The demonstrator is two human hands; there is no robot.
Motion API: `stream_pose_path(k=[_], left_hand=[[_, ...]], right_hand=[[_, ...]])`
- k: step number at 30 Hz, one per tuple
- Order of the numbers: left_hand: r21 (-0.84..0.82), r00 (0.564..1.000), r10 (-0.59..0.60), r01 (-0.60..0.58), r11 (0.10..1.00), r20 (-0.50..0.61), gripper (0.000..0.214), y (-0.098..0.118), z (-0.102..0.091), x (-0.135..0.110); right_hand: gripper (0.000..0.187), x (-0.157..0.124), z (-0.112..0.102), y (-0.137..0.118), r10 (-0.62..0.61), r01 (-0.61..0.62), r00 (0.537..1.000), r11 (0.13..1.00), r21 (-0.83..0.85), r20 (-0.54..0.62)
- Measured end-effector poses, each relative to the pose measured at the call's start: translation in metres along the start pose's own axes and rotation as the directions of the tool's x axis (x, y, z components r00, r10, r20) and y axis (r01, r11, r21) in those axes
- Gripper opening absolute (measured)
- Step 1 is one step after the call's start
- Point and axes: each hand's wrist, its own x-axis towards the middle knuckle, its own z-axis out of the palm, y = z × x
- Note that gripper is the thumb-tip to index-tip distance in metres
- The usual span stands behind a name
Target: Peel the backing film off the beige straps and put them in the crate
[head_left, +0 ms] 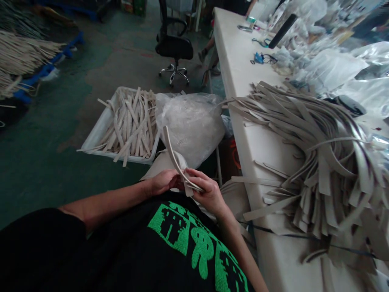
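Both my hands meet in front of my black shirt with green print. My left hand [162, 181] and my right hand [206, 192] are closed on the lower end of a curved beige strip [172, 152], which arcs up and to the left from my fingers. A big heap of the same beige strips [316, 154] lies on the white table [240, 69] to my right. On the floor ahead, a white tray [99, 132] holds several more strips.
A full clear plastic bag [191, 123] stands between the tray and the table. A black office chair [174, 46] is farther back. Scissors and small tools [261, 59] lie on the far table, with plastic bags piled at right. Another person's feet show near the chair.
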Motion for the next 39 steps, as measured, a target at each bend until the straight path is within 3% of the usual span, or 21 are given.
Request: stream_pose_path(k=[3,7,9,11,13,14,17,19,22,24,25,28,30,34,39], left_hand=[[-0.023,1.000,-0.024,0.024,0.999,0.004,0.020,0.001,0.003,0.000],[-0.060,0.987,-0.071,0.080,0.995,0.142,0.023,-0.003,0.010,-0.003],[-0.081,0.974,-0.136,0.152,0.985,0.181,0.031,-0.006,0.008,-0.001],[-0.116,0.958,-0.245,0.263,0.958,0.152,0.043,-0.006,-0.002,0.006],[-0.238,0.960,-0.279,0.266,0.934,-0.022,0.046,0.001,-0.020,0.019],[-0.317,0.954,-0.250,0.189,0.929,-0.164,0.042,0.009,-0.032,0.027],[-0.407,0.838,-0.106,-0.145,0.902,-0.535,0.030,0.045,-0.070,0.047],[-0.370,0.777,-0.027,-0.269,0.890,-0.629,0.028,0.074,-0.088,0.054],[-0.281,0.745,0.105,-0.374,0.884,-0.659,0.023,0.102,-0.091,0.053],[-0.224,0.767,0.173,-0.382,0.896,-0.618,0.015,0.105,-0.078,0.047],[-0.184,0.800,0.198,-0.357,0.916,-0.566,0.012,0.102,-0.069,0.044],[0.009,0.930,0.220,-0.227,0.974,-0.296,0.009,0.081,-0.042,0.034],[0.137,0.981,0.175,-0.162,0.977,-0.089,0.016,0.064,-0.031,0.029],[0.288,0.990,0.058,-0.093,0.953,0.128,0.020,0.037,-0.021,0.025],[0.419,0.983,-0.030,-0.049,0.907,0.180,0.025,0.025,-0.017,0.023]], right_hand=[[0.029,-0.001,0.001,-0.002,0.069,-0.073,0.996,0.994,-0.083,-0.053],[0.018,0.003,0.001,-0.008,0.113,-0.127,0.984,0.987,-0.101,-0.137],[0.015,0.006,-0.001,-0.012,0.150,-0.166,0.974,0.983,-0.084,-0.170],[0.014,0.006,-0.006,-0.016,0.208,-0.219,0.956,0.975,-0.032,-0.204],[0.014,0.003,-0.016,-0.023,0.266,-0.255,0.946,0.964,0.079,-0.186],[0.015,0.000,-0.021,-0.026,0.287,-0.266,0.945,0.953,0.143,-0.157],[0.023,-0.016,-0.037,-0.036,0.332,-0.301,0.941,0.906,0.296,-0.059],[0.032,-0.026,-0.041,-0.039,0.380,-0.346,0.925,0.857,0.381,-0.013],[0.047,-0.029,-0.037,-0.036,0.509,-0.442,0.861,0.724,0.529,0.022],[0.052,-0.021,-0.030,-0.032,0.571,-0.438,0.820,0.650,0.621,-0.019],[0.053,-0.014,-0.028,-0.030,0.581,-0.413,0.812,0.638,0.650,-0.054],[0.057,0.012,-0.030,-0.024,0.553,-0.313,0.818,0.658,0.685,-0.157],[0.066,0.027,-0.036,-0.019,0.543,-0.269,0.816,0.663,0.699,-0.201],[0.072,0.044,-0.048,-0.008,0.551,-0.233,0.786,0.683,0.692,-0.280],[0.061,0.048,-0.053,-0.006,0.522,-0.205,0.796,0.709,0.675,-0.307]])
